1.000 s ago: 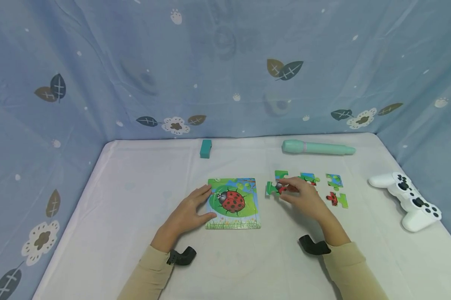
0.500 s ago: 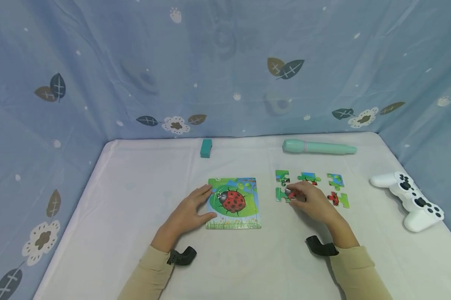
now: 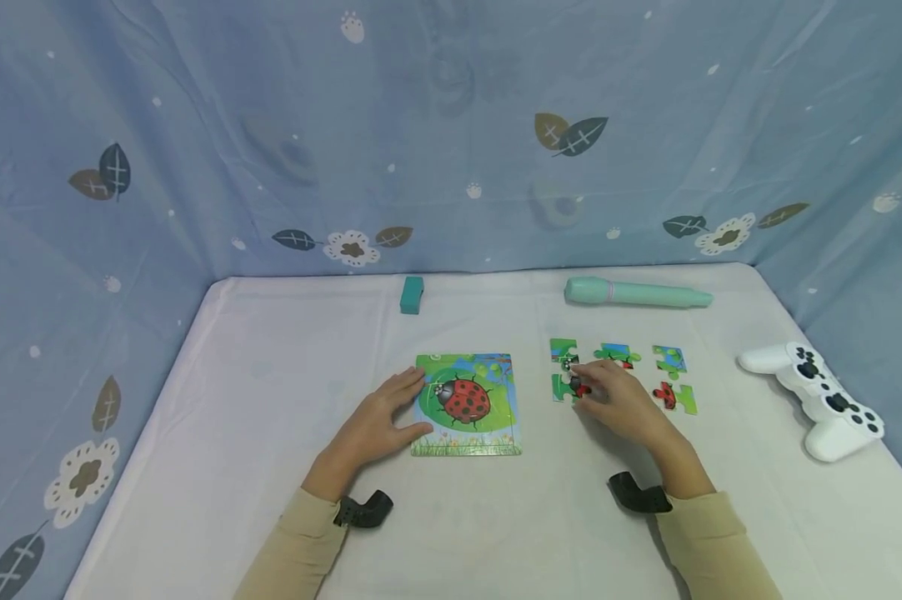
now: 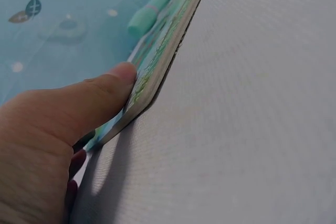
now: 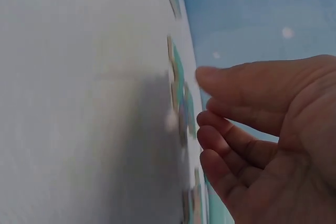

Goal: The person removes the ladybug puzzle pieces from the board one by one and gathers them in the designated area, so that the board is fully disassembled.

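A square ladybug jigsaw puzzle board (image 3: pixel 466 404) lies mid-table. My left hand (image 3: pixel 382 421) rests at its left side, fingers extended along the edge. In the left wrist view the thumb (image 4: pixel 113 85) touches the board near one corner. To the right, loose jigsaw pieces lie in two rows. My right hand (image 3: pixel 619 400) is over the near row, fingertips close above a green and red ladybug piece (image 3: pixel 562 387) that they partly cover. In the right wrist view the thumb (image 5: pixel 226 80) and loosely bent fingers stand apart with nothing between them.
Other loose pieces lie behind the right hand, such as a green piece (image 3: pixel 562 347) and a blue-green piece (image 3: pixel 671 359). A teal block (image 3: pixel 412 295) and a mint-green microphone-shaped object (image 3: pixel 634 293) lie at the back. A white game controller (image 3: pixel 814 400) is far right.
My right hand has moved right with the green and red piece, set it down in the near row and let go. The left hand and the board have stayed put.
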`<state>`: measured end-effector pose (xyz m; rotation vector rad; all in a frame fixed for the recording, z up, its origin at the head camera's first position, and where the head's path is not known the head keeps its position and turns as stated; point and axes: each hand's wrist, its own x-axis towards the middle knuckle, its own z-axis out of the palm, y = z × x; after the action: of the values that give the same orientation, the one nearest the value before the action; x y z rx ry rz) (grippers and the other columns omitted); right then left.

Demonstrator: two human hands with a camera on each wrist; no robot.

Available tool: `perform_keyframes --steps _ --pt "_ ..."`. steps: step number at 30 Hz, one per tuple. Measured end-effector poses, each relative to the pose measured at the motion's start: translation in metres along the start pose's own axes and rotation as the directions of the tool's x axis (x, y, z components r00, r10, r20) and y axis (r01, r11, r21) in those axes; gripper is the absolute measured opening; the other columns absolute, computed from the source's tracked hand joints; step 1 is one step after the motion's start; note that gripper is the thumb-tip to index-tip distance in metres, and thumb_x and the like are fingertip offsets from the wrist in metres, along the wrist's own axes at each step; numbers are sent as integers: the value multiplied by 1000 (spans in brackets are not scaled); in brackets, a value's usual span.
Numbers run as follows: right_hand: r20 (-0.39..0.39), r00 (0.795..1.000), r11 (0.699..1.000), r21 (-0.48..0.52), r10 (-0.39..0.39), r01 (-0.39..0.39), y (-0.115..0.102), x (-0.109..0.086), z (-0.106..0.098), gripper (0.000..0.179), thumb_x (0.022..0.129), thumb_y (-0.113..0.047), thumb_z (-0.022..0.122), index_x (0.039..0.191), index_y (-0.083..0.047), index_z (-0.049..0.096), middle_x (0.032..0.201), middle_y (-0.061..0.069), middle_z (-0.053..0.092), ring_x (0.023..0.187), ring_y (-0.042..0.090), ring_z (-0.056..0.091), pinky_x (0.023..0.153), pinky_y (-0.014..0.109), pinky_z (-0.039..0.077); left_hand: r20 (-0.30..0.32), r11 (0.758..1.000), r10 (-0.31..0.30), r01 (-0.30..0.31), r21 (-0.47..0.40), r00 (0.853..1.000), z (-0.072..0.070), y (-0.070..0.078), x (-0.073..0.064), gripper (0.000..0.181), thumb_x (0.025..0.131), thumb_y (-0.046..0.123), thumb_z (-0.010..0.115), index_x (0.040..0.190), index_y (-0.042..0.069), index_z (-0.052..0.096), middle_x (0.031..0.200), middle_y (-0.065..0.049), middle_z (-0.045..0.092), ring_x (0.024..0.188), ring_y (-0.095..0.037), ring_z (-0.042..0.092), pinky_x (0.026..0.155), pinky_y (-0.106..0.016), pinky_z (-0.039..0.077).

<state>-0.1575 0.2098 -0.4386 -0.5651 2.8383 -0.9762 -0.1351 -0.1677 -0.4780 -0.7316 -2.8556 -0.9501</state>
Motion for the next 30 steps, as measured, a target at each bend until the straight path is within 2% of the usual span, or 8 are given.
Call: perform_keyframes --steps 4,7,12,15,20,25,30 --pt "16 1000 999 28 -25 25 -13 1 8 45 84 -10 70 126 1 58 120 15 58 107 31 60 89 49 51 -16 1000 29 -29 -11 999 1 -2 -1 69 82 40 72 137 4 50 147 -6 44 138 -26 37 115 -42 30" --pt "38 996 997 27 -75 74 -25 2 18 44 83 -13 71 125 -1 59 120 12 61 107 27 59 90 47 51 -24 999 38 -39 -23 999 1 -1 -1 67 83 39 71 137 4 51 146 -6 45 137 -25 38 115 -40 30" --pt "93 985 989 43 -148 145 -43 2 32 45 84 -14 71 125 0 59 123 11 59 114 27 56 96 46 48 -42 997 63 -65 -48 997 1 3 0 61 83 34 72 134 3 54 144 -9 48 135 -28 42 113 -41 33" --pt "97 978 982 56 -187 182 -48 1 40 44 83 -15 72 123 -1 59 123 10 59 114 27 56 97 47 48 -44 995 77 -80 -59 996 3 9 0 58 84 30 71 132 3 56 142 -9 50 133 -31 44 111 -43 35" --pt "95 968 972 54 -231 227 -52 2 50 43 81 -17 74 120 -2 61 121 8 60 115 26 55 98 46 46 -13 989 124 -125 -75 992 8 24 1 54 85 28 70 132 4 57 139 -7 53 131 -28 47 109 -44 39" --pt "119 967 974 19 -227 226 -56 1 54 47 80 -18 76 120 -1 60 122 11 58 116 28 54 98 47 47 48 980 190 -187 -70 981 16 42 0 51 87 29 67 132 6 57 139 -6 53 130 -25 48 107 -42 41" --pt "120 965 971 -28 -232 237 -58 1 57 48 78 -18 78 120 -1 61 123 10 54 115 26 51 97 44 47 112 966 254 -257 17 961 22 52 0 48 90 30 64 132 7 57 139 -6 53 131 -24 47 108 -40 41"
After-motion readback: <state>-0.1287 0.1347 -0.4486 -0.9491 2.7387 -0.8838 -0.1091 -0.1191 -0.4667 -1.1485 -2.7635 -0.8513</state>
